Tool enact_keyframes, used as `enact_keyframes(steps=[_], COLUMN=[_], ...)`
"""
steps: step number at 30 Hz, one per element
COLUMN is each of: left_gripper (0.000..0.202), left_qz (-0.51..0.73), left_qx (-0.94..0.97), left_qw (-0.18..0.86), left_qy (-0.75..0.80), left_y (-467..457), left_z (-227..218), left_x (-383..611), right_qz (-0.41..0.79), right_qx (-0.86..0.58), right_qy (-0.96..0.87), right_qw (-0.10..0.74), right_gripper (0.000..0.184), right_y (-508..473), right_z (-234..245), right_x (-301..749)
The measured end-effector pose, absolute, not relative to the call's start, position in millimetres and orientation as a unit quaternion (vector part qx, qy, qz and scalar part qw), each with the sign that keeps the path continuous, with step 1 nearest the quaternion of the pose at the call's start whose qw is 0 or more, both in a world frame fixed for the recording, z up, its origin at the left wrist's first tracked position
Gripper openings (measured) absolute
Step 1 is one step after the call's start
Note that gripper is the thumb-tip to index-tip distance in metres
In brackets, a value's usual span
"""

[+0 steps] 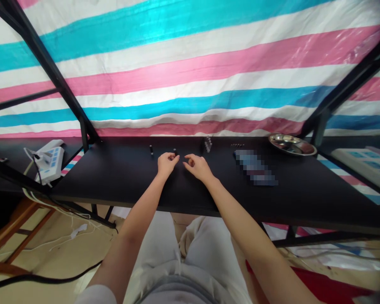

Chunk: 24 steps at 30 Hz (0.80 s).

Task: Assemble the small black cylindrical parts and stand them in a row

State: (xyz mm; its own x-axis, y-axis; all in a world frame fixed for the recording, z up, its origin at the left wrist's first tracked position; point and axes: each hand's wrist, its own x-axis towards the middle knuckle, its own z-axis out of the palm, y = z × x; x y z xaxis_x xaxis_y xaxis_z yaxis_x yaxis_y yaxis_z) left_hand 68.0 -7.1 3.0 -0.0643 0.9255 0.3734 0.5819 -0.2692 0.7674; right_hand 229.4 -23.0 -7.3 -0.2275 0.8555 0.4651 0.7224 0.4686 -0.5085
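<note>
My left hand [167, 164] is over the middle of the black table, its fingers closed in a pinch around a small black cylinder [175, 151] whose top shows above the fingertips. To its right is my right hand [199, 167], thumb and fingers curved but apart, with nothing visible between them. A similar small black cylinder [151, 150] with a light band stands upright to the left. Behind my right hand is a cluster of small clear tubes [208, 144], too small to make out exactly.
Tiny pieces [237, 145] lie in a row farther right. In front of them is a blurred-out flat object [255, 168]. A round metal dish [293, 153] sits at the back right. Power strips [52, 162] lie at the left, and black frame bars [52, 67] rise on both sides.
</note>
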Motion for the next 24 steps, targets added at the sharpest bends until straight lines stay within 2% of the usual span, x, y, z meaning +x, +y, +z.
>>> enact_keyframes(steps=[4, 8, 24], left_gripper=[0.019, 0.023, 0.026], left_qz=[0.382, 0.315, 0.279], left_qx=[0.628, 0.594, 0.552], left_qw=[0.069, 0.025, 0.046], left_qy=[0.675, 0.740, 0.785], left_y=[2, 12, 22], left_z=[10, 11, 9], left_x=[47, 29, 20], right_qz=[0.103, 0.107, 0.131], right_qx=[-0.513, -0.513, -0.519], right_qy=[-0.774, -0.778, -0.772], right_qw=[0.356, 0.347, 0.342], right_gripper=[0.018, 0.016, 0.014], right_y=[-23, -22, -23], right_z=[-7, -9, -5], right_x=[231, 231, 231])
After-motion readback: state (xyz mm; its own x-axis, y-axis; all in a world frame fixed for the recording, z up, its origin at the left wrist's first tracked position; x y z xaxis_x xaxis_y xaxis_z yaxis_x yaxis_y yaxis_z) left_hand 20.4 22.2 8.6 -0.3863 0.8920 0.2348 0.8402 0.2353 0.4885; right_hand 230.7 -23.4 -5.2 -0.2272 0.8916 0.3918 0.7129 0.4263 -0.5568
